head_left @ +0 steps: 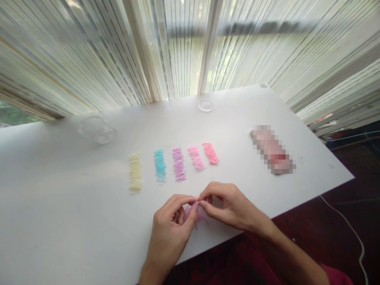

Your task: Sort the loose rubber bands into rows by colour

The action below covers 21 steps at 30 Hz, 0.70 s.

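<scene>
My left hand (172, 221) and my right hand (231, 204) meet fingertip to fingertip near the table's front edge. Both are closed in a pinch on a thin pinkish-purple band, mostly covered by the fingers. Beneath them lies a loose pile of pink and purple bands (203, 217), partly hidden by my left hand. Beyond my hands, small thin bands lie stacked in neat columns by colour: yellow bands (135, 174), turquoise bands (160, 165), purple bands (179, 165), light pink bands (196, 158) and deeper pink bands (210, 153).
A clear plastic container (103, 135) stands at the back left of the white table (74, 206). A round clear lid or dish (206, 105) is near the back edge. A pixelated pinkish object (271, 150) lies to the right. A white cable (353, 227) hangs beyond the table's right side.
</scene>
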Motion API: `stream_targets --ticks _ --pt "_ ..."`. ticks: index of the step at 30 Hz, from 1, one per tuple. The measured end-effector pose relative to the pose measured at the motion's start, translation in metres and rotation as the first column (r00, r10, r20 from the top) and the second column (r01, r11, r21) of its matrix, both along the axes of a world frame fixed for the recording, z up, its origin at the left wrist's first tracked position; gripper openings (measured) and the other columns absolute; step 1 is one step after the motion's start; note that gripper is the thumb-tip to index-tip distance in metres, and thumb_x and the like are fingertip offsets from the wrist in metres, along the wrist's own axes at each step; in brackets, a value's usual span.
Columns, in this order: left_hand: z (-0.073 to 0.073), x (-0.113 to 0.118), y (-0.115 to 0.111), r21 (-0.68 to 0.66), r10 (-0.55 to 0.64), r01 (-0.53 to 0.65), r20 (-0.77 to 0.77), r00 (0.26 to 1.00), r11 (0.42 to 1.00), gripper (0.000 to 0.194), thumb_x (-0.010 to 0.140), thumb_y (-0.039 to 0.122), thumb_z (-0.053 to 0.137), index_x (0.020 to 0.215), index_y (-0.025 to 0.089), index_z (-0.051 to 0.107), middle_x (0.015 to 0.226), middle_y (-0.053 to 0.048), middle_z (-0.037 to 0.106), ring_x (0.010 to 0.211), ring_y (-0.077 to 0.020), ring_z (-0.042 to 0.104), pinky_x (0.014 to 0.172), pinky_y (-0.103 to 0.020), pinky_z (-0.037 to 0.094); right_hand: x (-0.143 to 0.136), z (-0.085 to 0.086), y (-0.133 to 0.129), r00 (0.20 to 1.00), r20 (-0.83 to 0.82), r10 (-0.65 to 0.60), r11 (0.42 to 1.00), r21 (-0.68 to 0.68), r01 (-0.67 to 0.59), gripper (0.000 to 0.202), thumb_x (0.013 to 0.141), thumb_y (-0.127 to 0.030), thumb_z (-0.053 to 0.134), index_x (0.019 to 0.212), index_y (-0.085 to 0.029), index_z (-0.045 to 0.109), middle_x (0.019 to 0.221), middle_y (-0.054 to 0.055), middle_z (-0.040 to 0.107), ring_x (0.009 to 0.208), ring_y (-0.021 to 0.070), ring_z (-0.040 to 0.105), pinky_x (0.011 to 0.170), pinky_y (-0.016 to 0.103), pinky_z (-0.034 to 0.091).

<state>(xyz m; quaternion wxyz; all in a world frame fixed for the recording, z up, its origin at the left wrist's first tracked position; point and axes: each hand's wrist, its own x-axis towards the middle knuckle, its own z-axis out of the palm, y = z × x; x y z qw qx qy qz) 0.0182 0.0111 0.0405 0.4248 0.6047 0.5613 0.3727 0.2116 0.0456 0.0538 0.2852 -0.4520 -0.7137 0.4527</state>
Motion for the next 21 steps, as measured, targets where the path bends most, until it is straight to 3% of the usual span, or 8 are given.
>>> stream_targets --ticks 8,10,13,16,18,21 --pt "0.0 0.002 0.002 -0.027 0.07 -0.07 -0.024 0.997 0.997 0.012 0.089 0.031 0.069 0.086 0.02 0.074 0.061 0.005 0.057 0.046 -0.0074 0.04 0.043 -0.018 0.035 -0.007 -0.001 -0.002 0.993 0.005 -0.114 0.992 -0.061 0.114 0.009 0.089 -0.017 0.067 0.087 -0.02 0.074 0.076 -0.002 0.072 0.065 0.011 0.06 0.061 0.021 0.047" --pt "-0.001 0.001 0.002 -0.03 0.089 -0.089 -0.019 0.996 0.996 0.013 0.089 0.031 0.069 0.085 0.02 0.073 0.059 0.006 0.053 0.046 -0.0075 0.039 0.043 -0.018 0.034 -0.002 -0.002 0.0 0.988 0.034 -0.149 0.989 0.01 0.149 0.008 0.091 -0.017 0.066 0.087 -0.02 0.072 0.078 -0.001 0.072 0.067 0.0119 0.061 0.062 0.022 0.048" --pt "-0.003 0.0 0.0 -0.033 0.117 -0.117 -0.012 0.993 0.993 0.014 0.089 0.032 0.068 0.086 0.019 0.073 0.057 0.007 0.049 0.046 -0.0077 0.038 0.043 -0.018 0.033 0.016 -0.002 0.011 0.961 0.157 -0.226 0.947 0.267 0.179 0.008 0.093 -0.015 0.064 0.089 -0.02 0.069 0.08 0.001 0.071 0.071 0.0143 0.063 0.068 0.026 0.05" --pt "-0.005 0.0 0.0 -0.028 0.124 -0.124 -0.014 0.992 0.992 0.014 0.09 0.032 0.068 0.086 0.019 0.072 0.058 0.007 0.049 0.047 -0.008 0.039 0.043 -0.018 0.034 0.038 0.002 0.028 0.898 0.324 -0.296 0.836 0.543 0.08 0.01 0.095 -0.013 0.062 0.092 -0.02 0.069 0.085 0.004 0.072 0.079 0.0188 0.065 0.074 0.031 0.051" --pt "-0.005 0.0 0.0 -0.02 0.119 -0.119 -0.01 0.993 0.993 0.013 0.09 0.032 0.068 0.086 0.019 0.072 0.058 0.007 0.049 0.047 -0.0081 0.04 0.044 -0.018 0.034 0.049 0.005 0.041 0.856 0.432 -0.284 0.794 0.606 -0.043 0.011 0.097 -0.014 0.06 0.093 -0.02 0.069 0.087 0.006 0.072 0.081 0.021 0.065 0.074 0.033 0.051" --pt "-0.004 0.001 0.0 -0.002 0.116 -0.116 0.002 0.993 0.993 0.013 0.089 0.031 0.068 0.085 0.019 0.072 0.058 0.006 0.049 0.047 -0.008 0.039 0.044 -0.018 0.034 0.056 0.007 0.059 0.786 0.574 -0.231 0.774 0.598 -0.209 0.014 0.1 -0.015 0.059 0.092 -0.018 0.071 0.088 0.008 0.071 0.081 0.0225 0.064 0.072 0.035 0.051"
